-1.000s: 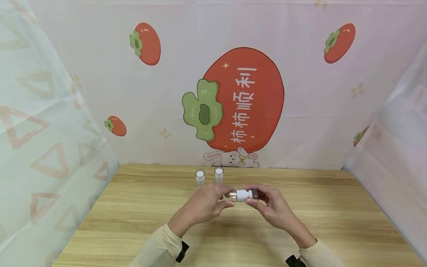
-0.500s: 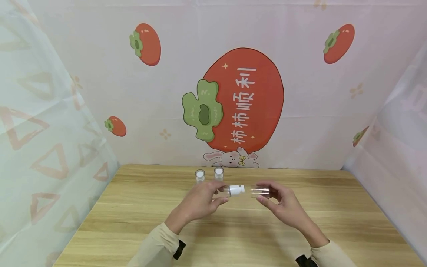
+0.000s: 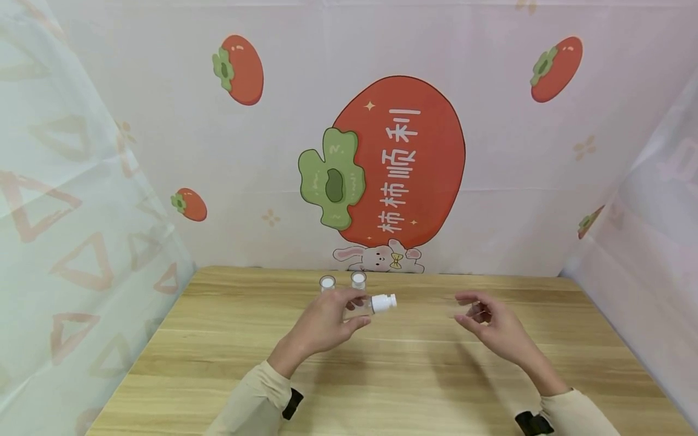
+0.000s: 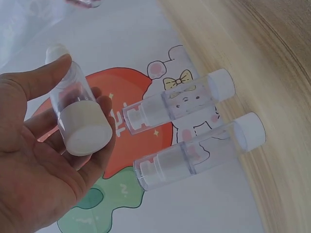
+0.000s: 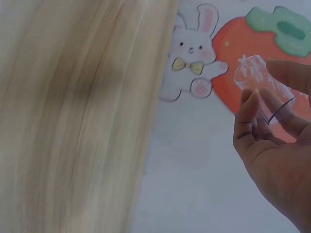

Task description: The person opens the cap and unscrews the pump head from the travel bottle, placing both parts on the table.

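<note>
My left hand [image 3: 325, 321] grips a clear pump bottle [image 4: 73, 87] by its body, thumb on one side and fingers curled round the other. The bottle lies tilted, its white pump head [image 3: 384, 302] pointing right in the head view and its white base [image 4: 85, 130] facing the left wrist camera. Off to the right, my right hand [image 3: 498, 327] pinches a clear cap [image 5: 265, 82] between thumb and fingers, apart from the bottle. Two more capped pump bottles, one nearer [image 4: 194, 155] and one farther [image 4: 177, 102] in the left wrist view, stand upright behind my left hand.
The wooden table [image 3: 491, 375] spreads under both hands. A white backdrop [image 3: 507, 230] printed with persimmons and a rabbit rises at the table's back edge, and pale cloth walls [image 3: 109, 242] flank the sides.
The clear cap has come off the pump head. My right hand has carried it away to the right, while my left hand has shifted slightly left with the bottle.
</note>
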The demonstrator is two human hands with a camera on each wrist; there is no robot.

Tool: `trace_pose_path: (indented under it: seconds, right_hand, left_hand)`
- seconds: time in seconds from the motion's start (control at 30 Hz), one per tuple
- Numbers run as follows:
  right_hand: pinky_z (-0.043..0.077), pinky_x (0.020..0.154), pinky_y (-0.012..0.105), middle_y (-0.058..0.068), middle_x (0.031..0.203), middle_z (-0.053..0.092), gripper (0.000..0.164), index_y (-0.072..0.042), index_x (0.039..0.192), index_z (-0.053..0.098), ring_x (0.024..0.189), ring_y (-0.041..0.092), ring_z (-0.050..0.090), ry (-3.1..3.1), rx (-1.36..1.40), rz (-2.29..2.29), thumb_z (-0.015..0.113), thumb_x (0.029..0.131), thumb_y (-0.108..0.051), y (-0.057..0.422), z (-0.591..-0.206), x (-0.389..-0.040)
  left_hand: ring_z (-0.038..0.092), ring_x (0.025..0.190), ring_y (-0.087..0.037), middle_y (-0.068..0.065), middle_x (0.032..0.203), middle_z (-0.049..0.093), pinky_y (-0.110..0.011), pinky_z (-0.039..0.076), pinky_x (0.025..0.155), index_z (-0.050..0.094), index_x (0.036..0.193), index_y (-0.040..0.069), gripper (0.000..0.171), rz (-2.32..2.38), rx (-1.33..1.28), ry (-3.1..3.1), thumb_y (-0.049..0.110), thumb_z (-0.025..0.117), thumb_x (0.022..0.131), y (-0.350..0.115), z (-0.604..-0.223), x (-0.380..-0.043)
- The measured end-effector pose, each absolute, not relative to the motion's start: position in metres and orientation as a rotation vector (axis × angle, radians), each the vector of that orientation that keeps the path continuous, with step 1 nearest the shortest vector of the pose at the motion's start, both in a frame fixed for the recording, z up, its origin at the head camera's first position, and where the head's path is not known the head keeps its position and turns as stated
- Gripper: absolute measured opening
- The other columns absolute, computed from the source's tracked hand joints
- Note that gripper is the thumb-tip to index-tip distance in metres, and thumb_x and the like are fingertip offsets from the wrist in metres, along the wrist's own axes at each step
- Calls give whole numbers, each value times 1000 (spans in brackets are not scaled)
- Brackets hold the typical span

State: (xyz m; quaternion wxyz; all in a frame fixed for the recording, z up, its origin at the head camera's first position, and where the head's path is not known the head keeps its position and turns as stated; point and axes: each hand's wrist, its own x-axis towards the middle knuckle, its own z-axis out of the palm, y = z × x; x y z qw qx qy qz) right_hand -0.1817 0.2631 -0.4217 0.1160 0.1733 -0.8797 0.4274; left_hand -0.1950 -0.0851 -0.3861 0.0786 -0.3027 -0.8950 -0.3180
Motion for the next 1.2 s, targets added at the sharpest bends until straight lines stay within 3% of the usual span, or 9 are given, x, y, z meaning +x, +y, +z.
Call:
trace_pose_path:
  seconds: [0.33,0.6,0.97,1.2]
  right_hand:
    - [48,58,27,23,112,64,36,2,124,63,72,10,56,-2667,404,1166,74,92,-8,305,-434,-192]
    - [51,59,27,21,107,63,44,10,127,59,78,13,59,-2764,269,1101,75,92,-11,331,-441,-197]
    - [54,64,29,31,105,64,43,18,120,58,85,34,65,-2795,201,985,76,89,-5,365,-451,-207]
    - [54,63,30,34,105,62,45,20,120,56,91,44,65,-2849,137,934,74,91,-10,383,-451,-209]
  left_hand:
    - [67,92,-14,-1,104,73,-36,56,81,72,120,9,36,-1131,-906,-2609,22,81,88,-82,-381,-193]
    - [67,94,-14,1,105,72,-32,56,83,71,122,8,37,-1205,-904,-2589,22,81,89,-79,-378,-191]
    - [67,94,-16,-2,105,73,-29,56,82,72,122,6,37,-1235,-905,-2586,20,81,88,-77,-382,-191]
    - [68,93,-19,-2,103,73,-30,56,81,72,121,6,36,-1257,-936,-2563,18,81,88,-76,-384,-191]
